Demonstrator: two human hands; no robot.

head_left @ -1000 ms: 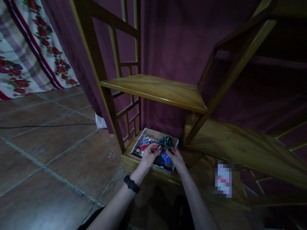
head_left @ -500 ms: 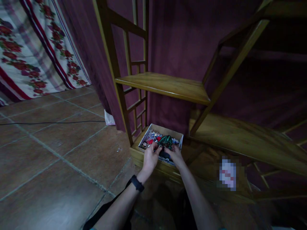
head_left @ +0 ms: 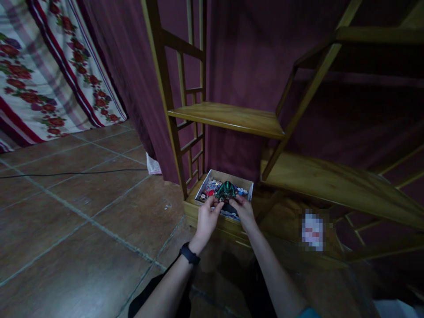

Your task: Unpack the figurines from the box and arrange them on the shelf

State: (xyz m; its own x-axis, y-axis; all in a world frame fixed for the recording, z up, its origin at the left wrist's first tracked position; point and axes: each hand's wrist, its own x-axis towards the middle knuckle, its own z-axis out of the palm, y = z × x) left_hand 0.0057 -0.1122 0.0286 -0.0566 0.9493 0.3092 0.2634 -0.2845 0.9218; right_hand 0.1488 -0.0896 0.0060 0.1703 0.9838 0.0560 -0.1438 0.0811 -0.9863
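Note:
A shallow open cardboard box (head_left: 236, 178) sits on the low left end of the wooden shelf unit, filled with small mixed items in red, white and blue. Over it is a piece of shiny dark green fabric (head_left: 227, 189), gathered into a rounded shape. My left hand (head_left: 208, 215) is closed in a pinch at the fabric's lower left edge, a dark band on its wrist. Opposite it, my right hand (head_left: 243, 211) pinches the lower right edge. Something dark (head_left: 229, 208) lies in the box below the fabric; its kind is unclear.
The wooden shelf unit (head_left: 228, 115) rises around the box, with a board above it and slanted posts to the right. A blurred pale patch (head_left: 312, 230) shows at the lower right. A black cable (head_left: 76, 172) crosses the tiled floor. Purple curtain (head_left: 238, 66) hangs behind.
The green fabric now looks more spread and upright between my hands, and both hands have shifted slightly along its lower edge. My view has moved a little.

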